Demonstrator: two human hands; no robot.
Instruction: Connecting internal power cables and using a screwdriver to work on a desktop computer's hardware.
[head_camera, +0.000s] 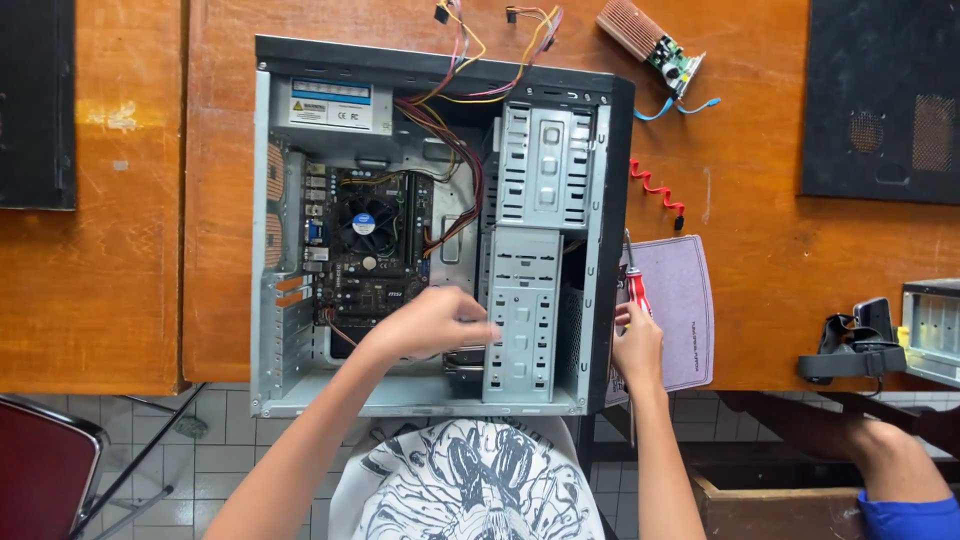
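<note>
An open desktop computer case lies on its side on a wooden table. My left hand reaches inside it, fingers curled against the lower drive cage, just right of the motherboard; what the fingers pinch is hidden. My right hand rests outside the case's right wall and grips a screwdriver with a red and white handle, its tip pointing up along the case edge.
A grey pad lies right of the case. A red coiled cable and a small circuit card lie above it. Black panels sit at the table corners. Another person's arm shows at lower right.
</note>
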